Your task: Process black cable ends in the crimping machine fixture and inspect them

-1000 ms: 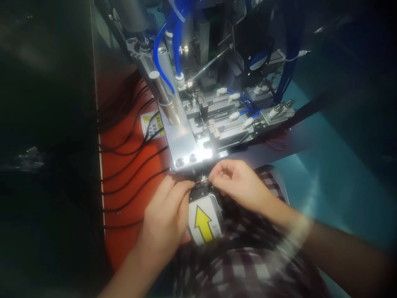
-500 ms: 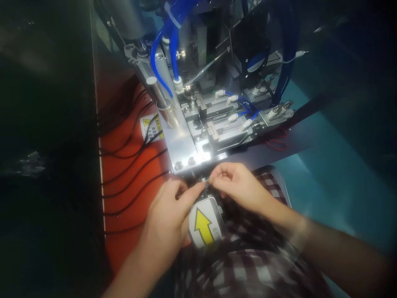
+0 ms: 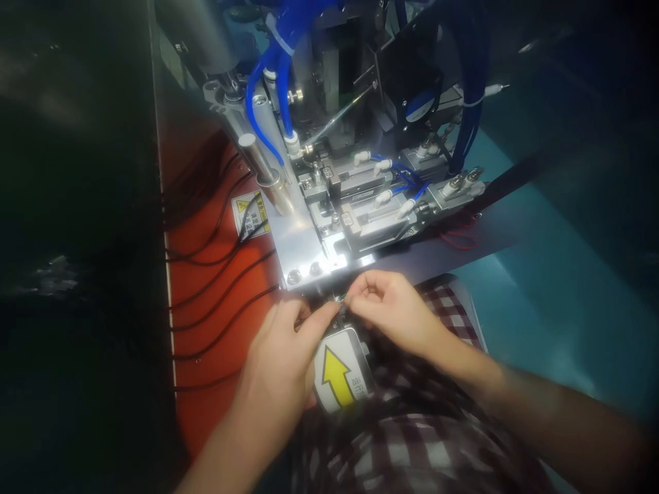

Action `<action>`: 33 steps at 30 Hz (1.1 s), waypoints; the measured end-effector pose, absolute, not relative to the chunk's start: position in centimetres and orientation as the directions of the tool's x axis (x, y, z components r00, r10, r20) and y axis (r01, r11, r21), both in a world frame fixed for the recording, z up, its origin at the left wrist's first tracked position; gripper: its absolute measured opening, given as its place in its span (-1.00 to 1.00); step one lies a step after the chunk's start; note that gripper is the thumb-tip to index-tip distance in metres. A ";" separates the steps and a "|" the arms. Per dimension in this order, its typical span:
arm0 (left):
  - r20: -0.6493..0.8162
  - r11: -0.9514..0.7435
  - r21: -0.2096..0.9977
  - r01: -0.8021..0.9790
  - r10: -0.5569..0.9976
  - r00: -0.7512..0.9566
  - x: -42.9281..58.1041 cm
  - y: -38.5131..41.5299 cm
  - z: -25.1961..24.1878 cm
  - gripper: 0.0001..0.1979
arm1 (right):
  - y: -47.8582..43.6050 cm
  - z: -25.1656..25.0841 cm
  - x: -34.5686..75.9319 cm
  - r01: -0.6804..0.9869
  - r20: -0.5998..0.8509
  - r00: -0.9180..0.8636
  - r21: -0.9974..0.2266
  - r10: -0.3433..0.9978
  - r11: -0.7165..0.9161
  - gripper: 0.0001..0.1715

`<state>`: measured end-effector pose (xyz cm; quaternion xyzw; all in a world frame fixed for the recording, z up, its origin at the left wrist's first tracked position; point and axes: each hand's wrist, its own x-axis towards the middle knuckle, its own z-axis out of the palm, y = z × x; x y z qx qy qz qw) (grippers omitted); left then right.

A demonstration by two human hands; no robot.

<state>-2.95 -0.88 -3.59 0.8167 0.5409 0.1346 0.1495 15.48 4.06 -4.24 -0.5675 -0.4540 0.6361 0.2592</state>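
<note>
My right hand (image 3: 388,305) is closed in a pinch just below the front edge of a metal machine plate (image 3: 298,237). A tiny part (image 3: 339,300) shows at its fingertips, too small to name. From the left, my left hand (image 3: 285,357) meets it, the thumb stretched to the same spot and the other fingers curled, partly hidden. Directly under the two thumbs is a narrow dark fixture (image 3: 337,321). Below that, a white cover (image 3: 340,370) carries a yellow arrow, close to my left palm.
Pneumatic cylinders (image 3: 381,223) with white fittings and blue hoses (image 3: 285,89) stand beyond my hands. Black cables (image 3: 221,322) cross the orange base (image 3: 206,384) on the left, near a warning label (image 3: 250,213). Checkered cloth (image 3: 406,446) lies below my wrists.
Both hands stay at the same spot, with only a slight shift of the right fingertips. The whole view has moved a little.
</note>
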 end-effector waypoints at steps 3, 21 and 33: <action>0.091 -0.363 0.407 0.838 0.929 0.358 -2.8 -0.8 -3.7 -0.57 | 4.1 -3.9 15.6 0.194 -0.517 -0.254 -0.855 0.818 -0.481 -0.92; 0.057 -0.309 0.507 0.805 0.944 0.326 -2.8 -1.0 -3.8 -0.56 | 2.6 -4.9 16.0 0.478 0.120 -0.286 -0.842 0.951 0.249 -0.88; 0.033 -0.283 0.526 0.802 0.949 0.313 -3.0 -1.2 -4.0 -0.55 | 2.4 -5.2 15.5 0.539 0.097 -0.291 -0.806 0.952 0.247 -0.87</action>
